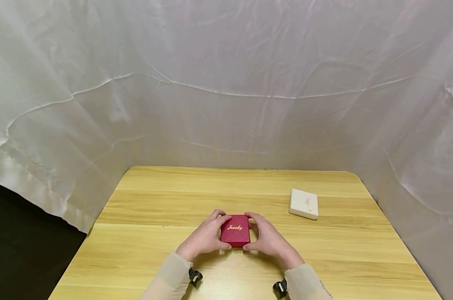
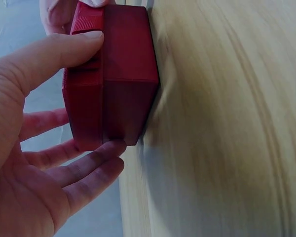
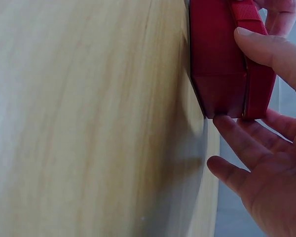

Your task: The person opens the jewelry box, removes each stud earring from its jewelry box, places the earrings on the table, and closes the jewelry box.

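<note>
A dark red jewelry box (image 1: 235, 230), with "Jewelry" in gold script on its lid, sits closed on the wooden table. My left hand (image 1: 209, 236) grips its left side, thumb at the near face and fingers toward the far side. On the opposite side my right hand (image 1: 266, 236) holds it the same way. A ribbed red ribbon band (image 2: 88, 18) crosses the front of the lid between the two thumbs in the left wrist view. The right thumb (image 3: 259, 47) presses the lid's front edge in the right wrist view, with fingertips at the far corner.
A flat white box (image 1: 304, 203) with pink print lies farther back on the right of the table (image 1: 155, 216). Pale fabric curtains (image 1: 226, 125) hang round the table's back and sides. A dark area (image 1: 23, 246) lies beyond the left edge.
</note>
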Demonstrator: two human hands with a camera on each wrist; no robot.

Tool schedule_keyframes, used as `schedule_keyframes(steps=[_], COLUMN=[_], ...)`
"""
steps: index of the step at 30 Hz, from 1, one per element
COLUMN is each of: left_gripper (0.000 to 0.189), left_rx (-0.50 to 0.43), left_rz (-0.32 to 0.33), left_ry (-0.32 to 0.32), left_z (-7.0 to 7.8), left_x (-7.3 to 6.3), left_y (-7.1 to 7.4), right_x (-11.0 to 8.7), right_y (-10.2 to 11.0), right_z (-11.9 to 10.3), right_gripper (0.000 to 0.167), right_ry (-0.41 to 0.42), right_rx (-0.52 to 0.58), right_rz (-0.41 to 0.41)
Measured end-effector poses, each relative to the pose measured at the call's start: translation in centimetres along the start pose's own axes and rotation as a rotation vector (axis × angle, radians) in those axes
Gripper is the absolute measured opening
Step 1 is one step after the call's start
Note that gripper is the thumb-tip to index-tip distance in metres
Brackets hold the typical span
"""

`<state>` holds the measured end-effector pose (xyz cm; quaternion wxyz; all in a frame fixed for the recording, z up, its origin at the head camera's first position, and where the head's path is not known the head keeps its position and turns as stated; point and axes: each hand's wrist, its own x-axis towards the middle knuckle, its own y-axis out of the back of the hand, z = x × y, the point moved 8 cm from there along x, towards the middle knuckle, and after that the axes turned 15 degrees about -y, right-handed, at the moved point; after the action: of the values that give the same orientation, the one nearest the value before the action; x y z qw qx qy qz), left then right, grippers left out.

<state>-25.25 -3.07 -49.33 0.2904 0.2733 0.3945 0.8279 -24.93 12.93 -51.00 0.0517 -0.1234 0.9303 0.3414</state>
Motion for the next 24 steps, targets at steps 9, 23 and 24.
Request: schedule_keyframes(steps=[9, 23, 24], left_gripper=[0.087, 0.088, 0.088], left_rx=[0.006, 0.007, 0.003], left_rz=[-0.003, 0.004, 0.004], left_ry=[0.011, 0.0, 0.0], left_z=[0.03, 0.28, 0.27], left_x=[0.0, -0.06, -0.06], left_y=[-0.06, 0.04, 0.05], right_x=[0.07, 0.12, 0.12], right_y=[-0.05, -0.16, -0.15], right_z=[-0.01, -0.24, -0.3], right_gripper=[0.099, 0.1, 0.1], right_ry=[0.009, 0.023, 0.024], right_rx=[0.008, 0.038, 0.038], right_rz=[-0.017, -0.065, -0.067])
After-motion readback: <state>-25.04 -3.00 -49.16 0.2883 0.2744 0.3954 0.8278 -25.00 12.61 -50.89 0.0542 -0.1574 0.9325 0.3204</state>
